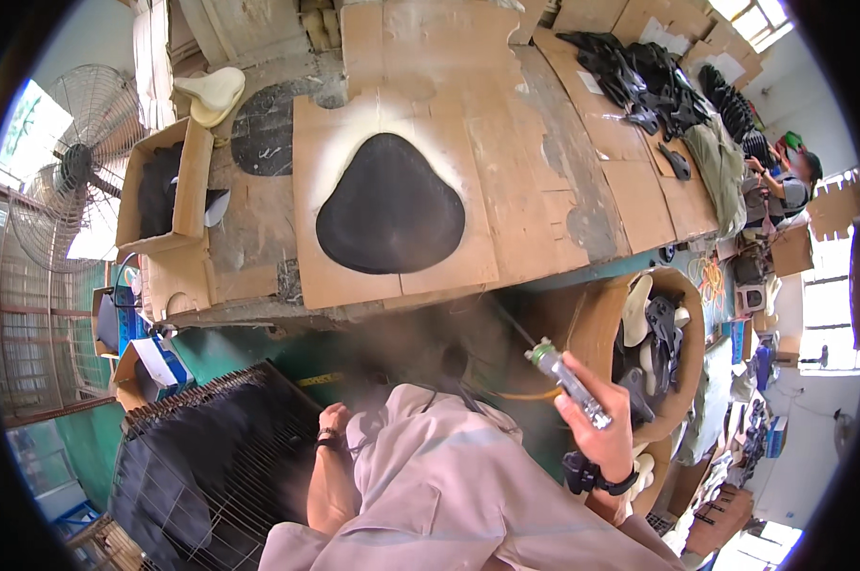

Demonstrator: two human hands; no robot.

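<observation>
— At the near edge of the desk (544,190), what have you got in your right hand (603,433)?

— Your right hand is wrapped around a spray gun (568,379), its green-tipped nozzle tilted up and to the left, toward the desk. A thin haze hangs in the air just below the desk's near edge, in front of you.

— And your left hand (333,423)?

— It is lower, against your light-coloured smock (449,495), just beside the wire rack (211,457) on your left. The fingers look loosely curled; you cannot tell whether they hold anything.

— Where is the piece you are facing?

— The black saddle-shaped piece (390,205) lies flat on a sheet of cardboard (335,266) near the middle of the desk, close to its near edge. A pale ring of spray marks the cardboard around its top. It is well apart from both hands.

— What else lies about?

— At the left end of the desk an open cardboard box (187,181) holds dark pieces, and a cream-coloured seat shape (211,93) rests behind it. Toward the far right corner there is a heap of black parts (654,81). Below the desk on your right stands a round tub (596,333) with white and black pieces. Another person (782,186) sits past the right end.
</observation>
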